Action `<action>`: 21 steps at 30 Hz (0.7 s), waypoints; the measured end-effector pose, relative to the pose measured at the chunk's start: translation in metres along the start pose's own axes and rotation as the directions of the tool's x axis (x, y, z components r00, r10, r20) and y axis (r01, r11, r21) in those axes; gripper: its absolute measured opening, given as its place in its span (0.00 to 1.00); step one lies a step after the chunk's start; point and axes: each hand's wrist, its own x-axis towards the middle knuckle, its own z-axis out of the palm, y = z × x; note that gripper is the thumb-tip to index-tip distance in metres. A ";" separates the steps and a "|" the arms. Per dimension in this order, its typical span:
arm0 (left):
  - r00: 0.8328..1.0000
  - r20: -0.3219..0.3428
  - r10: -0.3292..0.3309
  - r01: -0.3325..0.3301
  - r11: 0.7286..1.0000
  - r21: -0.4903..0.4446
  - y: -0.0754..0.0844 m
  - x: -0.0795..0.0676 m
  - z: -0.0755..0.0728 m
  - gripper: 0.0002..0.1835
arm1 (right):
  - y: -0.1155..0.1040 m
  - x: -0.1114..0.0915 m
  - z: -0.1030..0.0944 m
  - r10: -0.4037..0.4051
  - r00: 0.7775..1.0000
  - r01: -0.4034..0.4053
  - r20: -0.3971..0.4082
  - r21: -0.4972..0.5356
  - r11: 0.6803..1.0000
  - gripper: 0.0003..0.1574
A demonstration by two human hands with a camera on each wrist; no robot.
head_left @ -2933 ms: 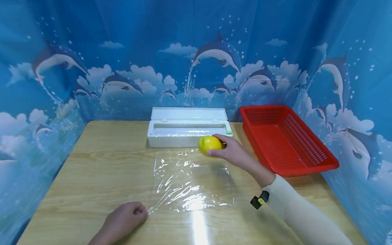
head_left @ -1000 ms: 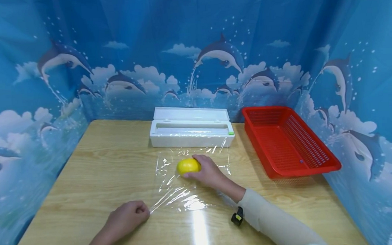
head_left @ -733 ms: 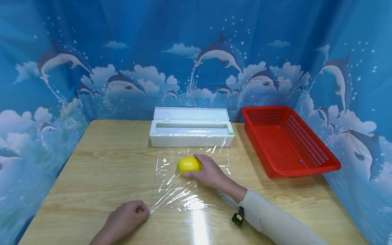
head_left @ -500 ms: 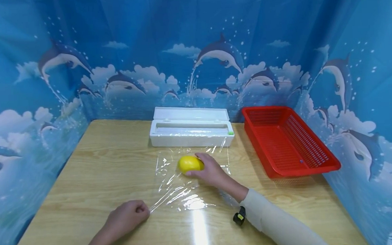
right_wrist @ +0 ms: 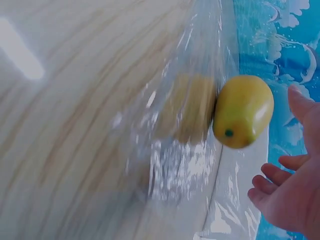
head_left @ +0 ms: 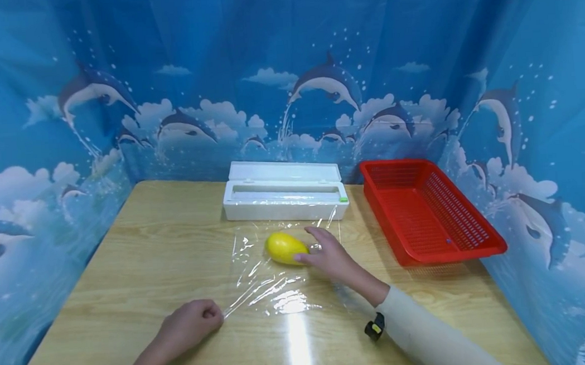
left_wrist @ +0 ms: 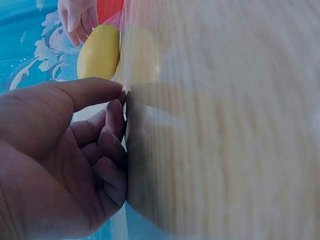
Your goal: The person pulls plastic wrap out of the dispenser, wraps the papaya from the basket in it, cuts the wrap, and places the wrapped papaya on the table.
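A smooth yellow mango [head_left: 285, 248] lies on a sheet of cling film [head_left: 264, 287] spread over the table. My right hand [head_left: 333, 257] is just right of it, fingers spread; the right wrist view shows a gap between that hand [right_wrist: 292, 175] and the mango [right_wrist: 243, 111]. At the sheet's near left corner my left hand [head_left: 190, 325] pinches the film, which is drawn into taut creases there. Thumb and forefinger meet at the tabletop in the left wrist view, other fingers curled [left_wrist: 112, 172]. The film runs back to a white cling film box [head_left: 284, 210] with its lid raised.
A red plastic basket [head_left: 401, 234] with slotted sides stands at the table's right. The wooden table [head_left: 165, 240] is bordered at the back and sides by blue dolphin-print curtains [head_left: 204, 54].
My right hand has carried the mango left from near the box onto the film, then released it and drawn back to the right. The left hand keeps its pinch on the corner.
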 end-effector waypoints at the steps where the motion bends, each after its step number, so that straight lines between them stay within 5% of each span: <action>1: 1.000 0.003 -0.002 0.002 1.000 -0.003 0.000 0.000 0.000 0.06 | 0.002 -0.003 -0.003 -0.006 1.000 0.006 -0.005 0.004 1.000 0.55; 13: 1.000 -0.001 -0.003 0.003 1.000 -0.003 -0.003 -0.001 0.001 0.05 | 0.028 -0.044 -0.036 -0.121 0.993 0.121 -0.003 0.006 0.993 0.37; 21: 1.000 -0.001 0.013 -0.013 1.000 -0.008 -0.005 0.000 0.000 0.05 | 0.049 -0.082 -0.034 -0.102 0.994 0.102 0.045 0.015 0.995 0.32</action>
